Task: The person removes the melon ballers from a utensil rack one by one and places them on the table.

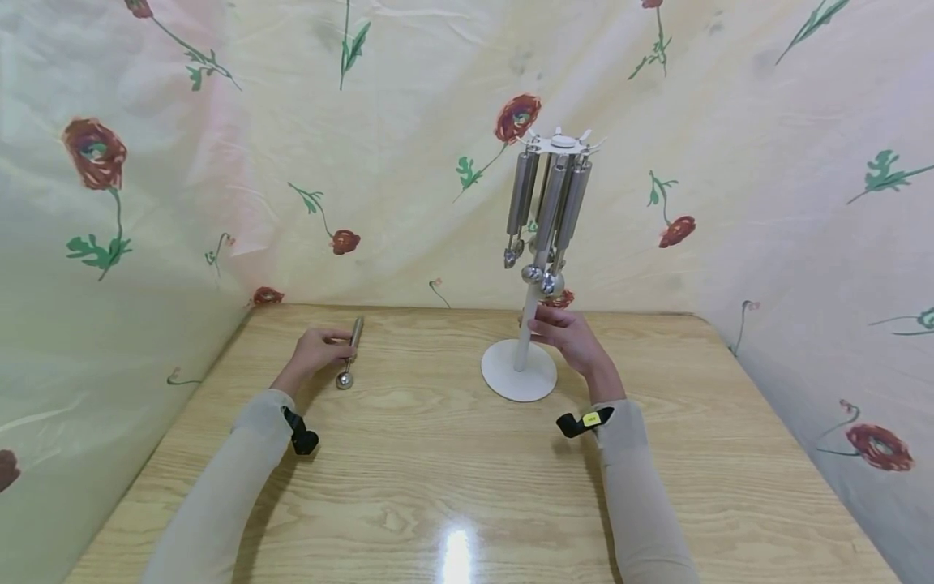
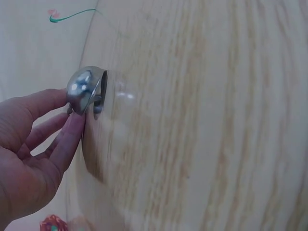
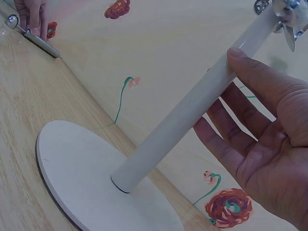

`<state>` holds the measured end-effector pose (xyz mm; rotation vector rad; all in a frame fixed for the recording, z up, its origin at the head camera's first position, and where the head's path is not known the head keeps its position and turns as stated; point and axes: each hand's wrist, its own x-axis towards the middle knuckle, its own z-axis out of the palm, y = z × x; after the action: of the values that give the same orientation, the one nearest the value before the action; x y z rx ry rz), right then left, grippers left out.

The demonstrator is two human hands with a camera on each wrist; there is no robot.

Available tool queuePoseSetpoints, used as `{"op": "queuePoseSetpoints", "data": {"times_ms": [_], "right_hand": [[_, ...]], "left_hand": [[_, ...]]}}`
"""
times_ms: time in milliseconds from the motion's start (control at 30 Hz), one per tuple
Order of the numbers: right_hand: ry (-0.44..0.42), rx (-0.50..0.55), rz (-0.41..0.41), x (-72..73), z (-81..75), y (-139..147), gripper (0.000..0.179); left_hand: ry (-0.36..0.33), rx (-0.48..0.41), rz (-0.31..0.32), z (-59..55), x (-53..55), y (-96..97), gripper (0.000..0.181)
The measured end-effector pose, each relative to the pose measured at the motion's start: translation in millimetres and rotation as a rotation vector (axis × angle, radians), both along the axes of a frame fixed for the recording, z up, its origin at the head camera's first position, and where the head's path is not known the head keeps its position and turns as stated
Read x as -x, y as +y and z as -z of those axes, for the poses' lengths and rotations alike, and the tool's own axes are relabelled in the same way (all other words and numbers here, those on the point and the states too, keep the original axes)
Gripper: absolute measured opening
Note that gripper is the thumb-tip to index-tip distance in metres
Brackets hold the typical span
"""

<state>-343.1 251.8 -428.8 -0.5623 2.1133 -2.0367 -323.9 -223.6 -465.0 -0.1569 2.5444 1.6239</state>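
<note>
My left hand (image 1: pixel 321 350) pinches the handle of a metal scoop (image 1: pixel 355 334) at the left of the table. The scoop has a thick tubular handle, a thin neck and a round shiny bowl (image 2: pixel 82 89), which is near the tabletop. Toward the right stands a white utensil stand (image 1: pixel 520 381) with a round flat base. My right hand (image 1: pixel 572 341) holds its pole (image 3: pixel 168 120), thumb on one side and fingers on the other. Several metal utensils (image 1: pixel 550 203) hang from the stand's top rack (image 1: pixel 562 144), handles up and heads down.
The light wood table (image 1: pixel 409 470) ends at a cloth (image 1: pixel 409 162) printed with red flowers, which runs along the back and both sides. Each forearm wears a black wrist camera, one at the left (image 1: pixel 301 434) and one at the right (image 1: pixel 580 423).
</note>
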Motion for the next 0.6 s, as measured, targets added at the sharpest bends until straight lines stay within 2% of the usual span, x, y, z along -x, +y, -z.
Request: {"op": "queuePoseSetpoints", "data": {"times_ms": [400, 600], "right_hand": [[0.0, -0.036, 0.006, 2.6, 1.8, 0.4, 0.05], [0.004, -0.035, 0.011, 1.8, 1.6, 0.8, 0.041]], "left_hand": [[-0.003, -0.029, 0.04, 1.9, -0.1, -3.0, 0.048], [-0.025, -0.052, 0.044, 2.3, 1.3, -2.0, 0.049]]}}
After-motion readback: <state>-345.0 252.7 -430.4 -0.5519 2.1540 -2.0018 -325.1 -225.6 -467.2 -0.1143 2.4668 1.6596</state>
